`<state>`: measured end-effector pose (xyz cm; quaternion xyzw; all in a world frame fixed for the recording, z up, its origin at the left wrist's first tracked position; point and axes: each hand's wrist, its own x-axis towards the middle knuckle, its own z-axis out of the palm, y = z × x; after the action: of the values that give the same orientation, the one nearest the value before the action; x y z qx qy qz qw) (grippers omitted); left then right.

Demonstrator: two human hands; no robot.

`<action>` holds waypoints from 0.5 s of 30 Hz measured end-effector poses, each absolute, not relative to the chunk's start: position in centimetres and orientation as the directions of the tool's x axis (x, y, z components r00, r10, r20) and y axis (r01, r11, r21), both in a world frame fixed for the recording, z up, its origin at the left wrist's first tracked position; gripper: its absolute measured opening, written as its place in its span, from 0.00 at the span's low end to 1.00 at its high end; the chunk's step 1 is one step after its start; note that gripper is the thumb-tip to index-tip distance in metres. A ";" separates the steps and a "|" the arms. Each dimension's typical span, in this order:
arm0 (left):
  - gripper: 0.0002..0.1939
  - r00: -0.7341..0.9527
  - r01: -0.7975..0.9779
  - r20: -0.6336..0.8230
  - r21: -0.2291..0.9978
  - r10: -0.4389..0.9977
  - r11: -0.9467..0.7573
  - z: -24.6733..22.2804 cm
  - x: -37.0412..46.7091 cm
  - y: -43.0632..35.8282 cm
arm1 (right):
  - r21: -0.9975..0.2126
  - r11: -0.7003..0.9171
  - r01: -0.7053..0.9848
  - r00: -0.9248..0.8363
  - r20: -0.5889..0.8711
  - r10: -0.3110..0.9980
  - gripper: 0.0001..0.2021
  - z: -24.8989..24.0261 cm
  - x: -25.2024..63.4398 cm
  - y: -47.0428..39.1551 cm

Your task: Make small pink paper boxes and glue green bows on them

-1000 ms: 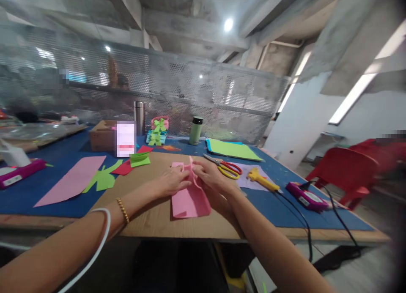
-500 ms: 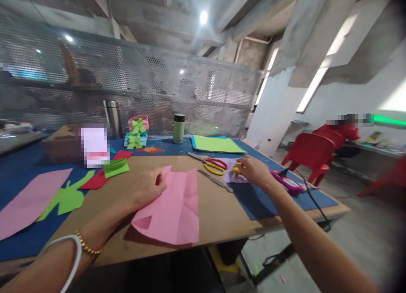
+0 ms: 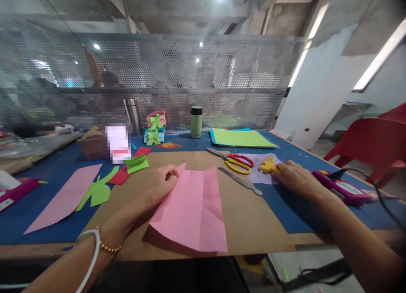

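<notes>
A creased sheet of pink paper (image 3: 196,212) lies over the brown cardboard, its near edge lifting and its top corners bent up. My left hand (image 3: 161,183) is closed on the sheet's upper left edge, with a corner poking out past the fingers. On the right, my right hand (image 3: 296,179) reaches to a crumpled yellow thing (image 3: 268,164) on a pale purple sheet (image 3: 257,179). Its fingers look closed at the right end of it; the fingertips are partly hidden. Between the hands lie scissors (image 3: 239,162) with red and yellow handles and a flat metal blade-like tool (image 3: 240,181).
Cut green paper (image 3: 100,189), a pink strip (image 3: 65,198) and red paper lie left. Behind stand a green flask (image 3: 196,123), a steel flask (image 3: 133,117), a small paper basket (image 3: 155,130) and stacked coloured sheets (image 3: 241,138). A purple corded device (image 3: 342,187) sits right.
My view has swung left, so everything appears further right. My right hand has shifted right relative to the yellow thing, showing more of it. My left hand stays closed on the pink paper.
</notes>
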<state>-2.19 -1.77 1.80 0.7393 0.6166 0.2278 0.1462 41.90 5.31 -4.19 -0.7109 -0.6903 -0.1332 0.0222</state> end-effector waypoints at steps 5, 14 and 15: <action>0.13 0.196 0.791 0.221 0.540 0.955 -0.287 0.7 -2.3 -1.2 | 0.152 -0.043 0.987 -0.004 0.301 0.954 0.10 -4.6 42.3 5.2; 0.16 0.213 0.784 0.270 0.527 0.939 -0.329 -1.7 -2.3 0.4 | -0.308 0.239 0.921 -0.079 0.454 0.888 0.20 0.8 37.3 3.2; 0.15 0.229 0.790 0.282 0.505 0.932 -0.347 -1.9 -2.3 0.5 | -0.403 0.271 0.874 -0.084 0.424 0.902 0.23 1.7 35.8 2.6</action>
<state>-2.26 0.50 -1.93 0.7731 0.5567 0.2753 0.1286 35.80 2.63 1.75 -0.6034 -0.7358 0.0226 0.3067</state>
